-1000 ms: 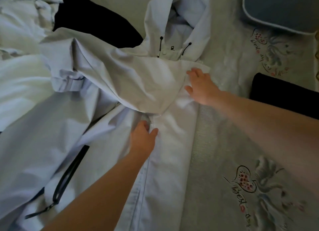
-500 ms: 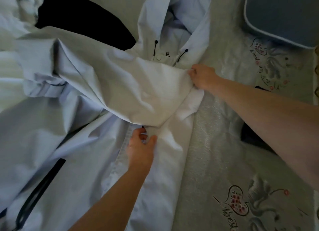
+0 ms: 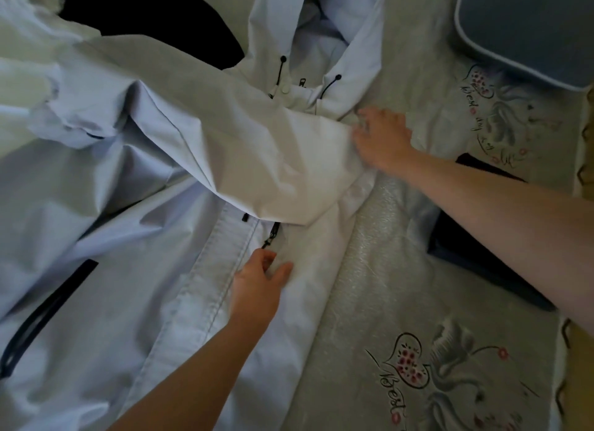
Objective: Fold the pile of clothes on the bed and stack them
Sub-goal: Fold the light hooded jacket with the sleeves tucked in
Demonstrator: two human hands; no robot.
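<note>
On a bed (image 3: 369, 302) covered with a pale grey spread printed with hearts and flowers, a light hooded jacket (image 3: 128, 237) lies front up, spread across the left and middle of the view; its hood (image 3: 321, 28) points away from the person, with two black cord ends hanging at the collar; a sleeve (image 3: 257, 147) is folded across the chest from the left, its end lying over the right edge of the jacket; the left hand (image 3: 260, 286) rests on the front beside the stitched placket, just below a small dark zip pull (image 3: 270, 236), thumb and fingers bunching a little of the cloth between them; the right hand (image 3: 382, 138) lies at the sleeve's end near the collar, fingers bent into the fabric, though whether they actually grip it cannot be told; a black garment (image 3: 154, 22) shows beyond the jacket at the top left; a dark garment (image 3: 482, 257) lies on the spread under the right forearm; a blue-grey cushion (image 3: 530, 28) with pale piping sits at the top right corner.
</note>
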